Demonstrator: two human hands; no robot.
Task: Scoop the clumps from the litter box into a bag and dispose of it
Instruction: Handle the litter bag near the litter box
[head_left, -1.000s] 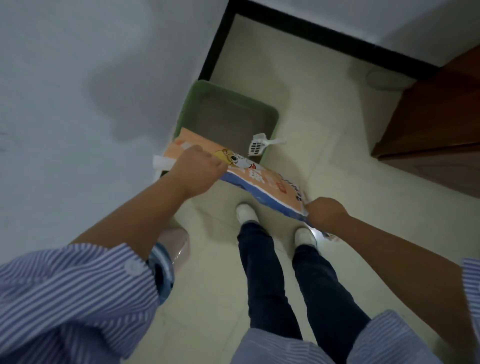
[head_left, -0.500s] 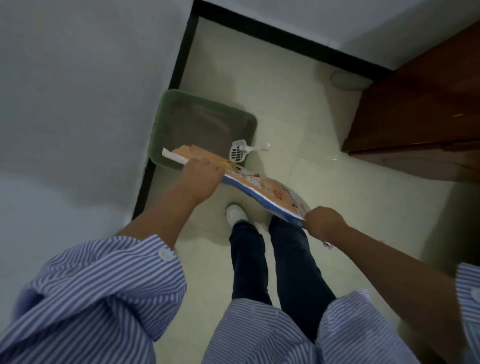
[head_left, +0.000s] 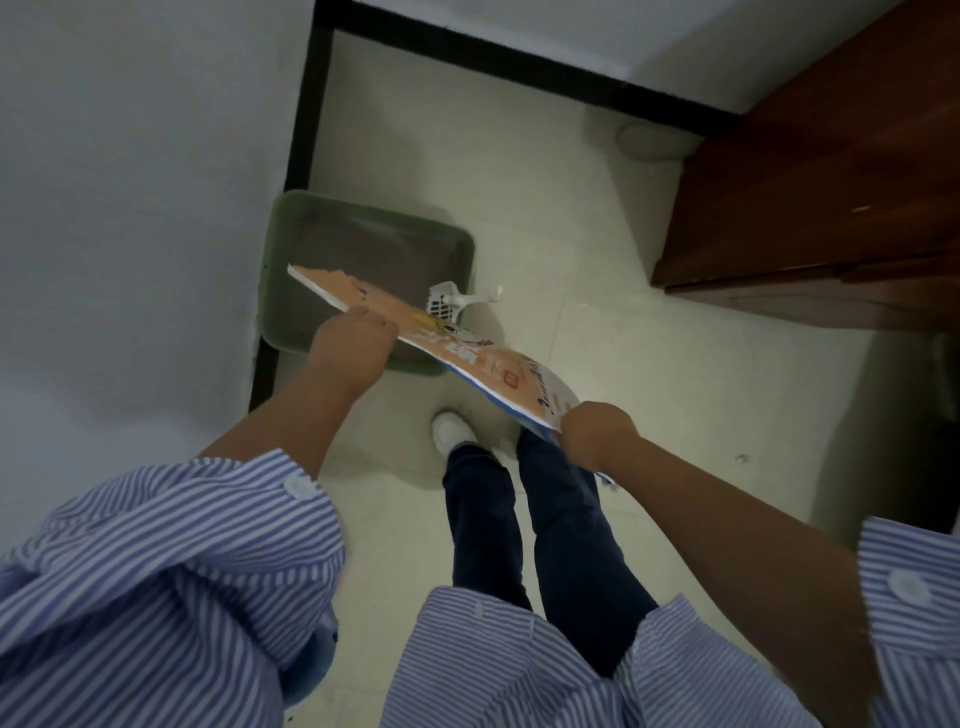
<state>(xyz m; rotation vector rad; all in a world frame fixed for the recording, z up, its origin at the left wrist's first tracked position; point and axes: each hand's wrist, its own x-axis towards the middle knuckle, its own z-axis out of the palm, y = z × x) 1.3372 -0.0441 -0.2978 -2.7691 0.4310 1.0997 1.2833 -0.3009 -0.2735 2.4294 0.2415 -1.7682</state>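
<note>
Our left hand's grip (head_left: 358, 338) and right hand's (head_left: 592, 434) pinch the bag (head_left: 467, 358), its long axis slanting down-right, torn end over the litter box (head_left: 462, 244).

The litter box (head_left: 275, 291) was green, its filling grey-brown. The scoop (head_left: 451, 304) was white. The bag (head_left: 467, 358) was orange with a blue edge and white patches. The shirt sleeves (head_left: 156, 571) had blue and white stripes; the trousers (head_left: 561, 545) were dark navy, the shoe (head_left: 451, 428) white, the cabinet (head_left: 831, 208) reddish brown.
</note>
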